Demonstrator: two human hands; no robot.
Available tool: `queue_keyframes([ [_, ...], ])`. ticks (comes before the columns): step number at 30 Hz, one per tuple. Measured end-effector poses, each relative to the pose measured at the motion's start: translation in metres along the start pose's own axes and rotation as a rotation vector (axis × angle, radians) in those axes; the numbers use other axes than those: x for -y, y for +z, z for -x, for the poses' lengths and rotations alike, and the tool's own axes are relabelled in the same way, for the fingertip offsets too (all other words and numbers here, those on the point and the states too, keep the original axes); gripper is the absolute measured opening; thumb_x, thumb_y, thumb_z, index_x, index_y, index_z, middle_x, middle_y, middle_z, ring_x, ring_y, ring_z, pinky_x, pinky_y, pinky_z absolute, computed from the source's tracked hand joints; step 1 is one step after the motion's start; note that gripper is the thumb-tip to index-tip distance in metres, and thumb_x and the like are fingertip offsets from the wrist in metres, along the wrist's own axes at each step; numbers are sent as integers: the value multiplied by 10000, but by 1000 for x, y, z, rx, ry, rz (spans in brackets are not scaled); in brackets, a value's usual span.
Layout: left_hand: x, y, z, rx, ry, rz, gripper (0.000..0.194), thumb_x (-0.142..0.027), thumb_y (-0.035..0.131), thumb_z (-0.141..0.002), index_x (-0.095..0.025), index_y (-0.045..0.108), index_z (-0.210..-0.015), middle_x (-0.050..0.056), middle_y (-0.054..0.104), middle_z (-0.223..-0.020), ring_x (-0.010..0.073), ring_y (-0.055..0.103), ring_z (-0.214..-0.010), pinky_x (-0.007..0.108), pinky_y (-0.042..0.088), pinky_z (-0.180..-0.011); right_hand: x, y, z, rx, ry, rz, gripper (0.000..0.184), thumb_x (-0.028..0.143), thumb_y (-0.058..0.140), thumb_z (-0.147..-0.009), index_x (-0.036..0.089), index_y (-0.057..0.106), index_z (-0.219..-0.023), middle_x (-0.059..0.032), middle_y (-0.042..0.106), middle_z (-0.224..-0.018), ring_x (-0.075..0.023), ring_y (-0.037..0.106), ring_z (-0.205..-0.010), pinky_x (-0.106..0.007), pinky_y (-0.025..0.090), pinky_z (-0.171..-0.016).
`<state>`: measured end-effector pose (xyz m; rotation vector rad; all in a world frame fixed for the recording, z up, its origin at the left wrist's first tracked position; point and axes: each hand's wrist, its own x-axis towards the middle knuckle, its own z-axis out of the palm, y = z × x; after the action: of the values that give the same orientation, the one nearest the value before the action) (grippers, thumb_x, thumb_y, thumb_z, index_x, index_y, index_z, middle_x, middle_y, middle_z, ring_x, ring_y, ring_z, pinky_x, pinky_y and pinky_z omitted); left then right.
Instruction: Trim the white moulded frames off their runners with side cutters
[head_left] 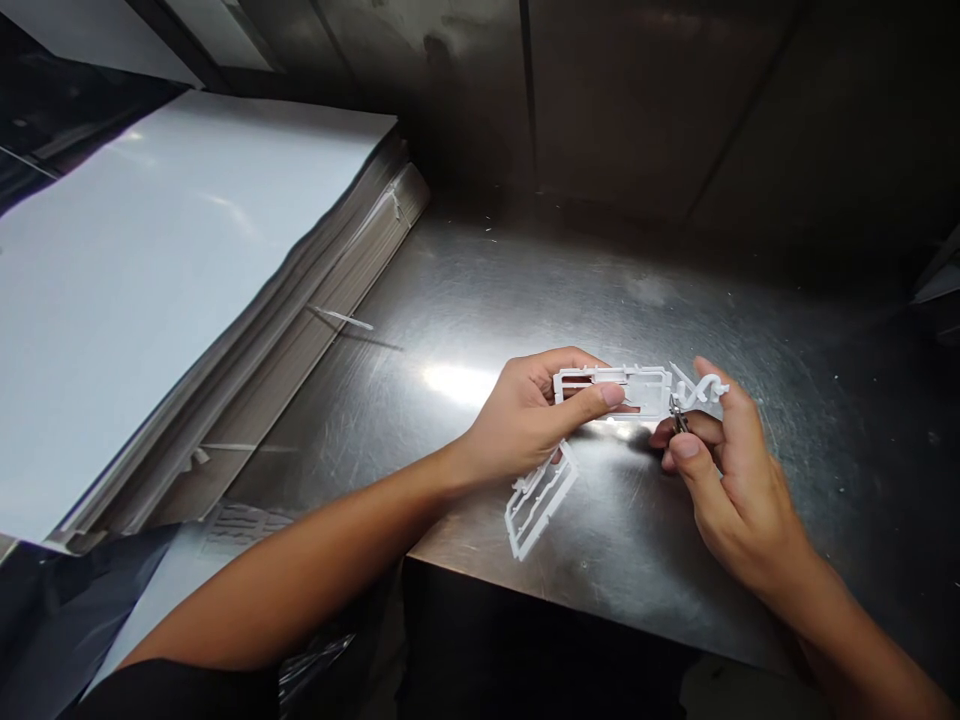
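Observation:
My left hand (551, 405) is closed on a white plastic frame piece (649, 390), with the thumb across its front. A second white plastic frame (540, 505) hangs tilted below that hand; whether it is held or joined to the first I cannot tell. My right hand (727, 470) grips a small metal cutting tool, seemingly nippers (679, 418), whose tip meets the right end of the frame piece. A curled white plastic strip (705, 388) sticks out there, by my right index finger. The nippers' handles are mostly hidden in my palm.
A tall stack of large white sheets (195, 250) stands at the left, with loose ties (341, 318) poking from its side. Under my hands is a scratched metal table (465, 300); its front edge runs just below them. A dark panelled wall (615, 110) rises behind. Small white scraps (489, 228) lie near the back.

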<state>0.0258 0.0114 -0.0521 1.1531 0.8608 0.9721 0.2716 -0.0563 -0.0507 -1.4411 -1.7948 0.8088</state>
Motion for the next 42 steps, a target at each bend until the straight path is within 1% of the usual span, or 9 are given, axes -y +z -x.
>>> queue_keyframes([
  [8,1,0,-1,-2,-18,-20,367,-532,944,-971,-190,834,-1048,36,729,-853,111,568,-593,189,423,-473,2,-2,-3,-4,-35,113,702,542,501,-1269,168,253,-1808,-11,721,-904,-221,704,-690,-295,576,-644],
  [13,4,1,-1,12,-43,-11,354,-525,943,-973,-203,829,-1066,30,722,-853,107,563,-572,187,421,-458,6,2,-3,-64,-36,187,637,511,503,-1259,127,358,-1747,26,664,-771,-216,685,-629,-255,546,-569],
  [20,5,2,-2,25,-40,4,373,-522,909,-1005,-168,802,-1056,81,781,-967,168,704,-757,189,481,-533,9,7,-3,-99,-30,214,627,481,496,-1255,59,384,-1704,50,620,-702,-213,658,-560,-267,509,-515],
  [25,8,1,-4,12,-41,69,367,-462,959,-968,-186,753,-1095,30,748,-920,97,584,-595,170,413,-465,-1,4,-3,-34,3,76,616,543,496,-1267,147,368,-1722,44,648,-764,-197,633,-570,-282,529,-572],
  [31,5,3,-11,27,-78,300,542,-461,1038,-889,-194,612,-1094,-6,708,-891,36,450,-476,125,324,-406,-3,1,0,1,22,-54,608,554,496,-1274,213,342,-1752,31,663,-829,-187,602,-566,-289,529,-561],
  [34,-6,1,-15,103,-229,475,510,-523,948,-974,-203,559,-1059,-45,613,-847,19,323,-413,131,262,-363,-6,-1,1,-35,9,4,615,568,528,-1259,237,372,-1752,29,686,-849,-188,635,-582,-288,543,-574],
  [37,-16,-7,-17,214,-420,704,337,-424,718,-1132,-212,511,-971,-76,421,-738,39,188,-378,155,152,-325,-15,-2,2,-75,-13,57,645,619,582,-1219,264,429,-1735,16,721,-881,-211,692,-613,-304,553,-576],
  [39,-18,-15,-17,285,-484,796,326,-413,583,-1182,-222,483,-937,-75,324,-690,61,110,-370,175,76,-314,-22,-1,2,-94,-17,78,680,675,603,-1182,290,465,-1725,2,737,-886,-241,712,-604,-337,561,-566],
  [42,-14,-23,-14,350,-501,811,439,-526,646,-1132,-236,423,-890,-73,247,-666,61,32,-383,177,12,-318,-30,2,3,-105,-4,95,713,730,640,-1141,344,493,-1723,-31,764,-905,-292,752,-636,-392,573,-560],
])
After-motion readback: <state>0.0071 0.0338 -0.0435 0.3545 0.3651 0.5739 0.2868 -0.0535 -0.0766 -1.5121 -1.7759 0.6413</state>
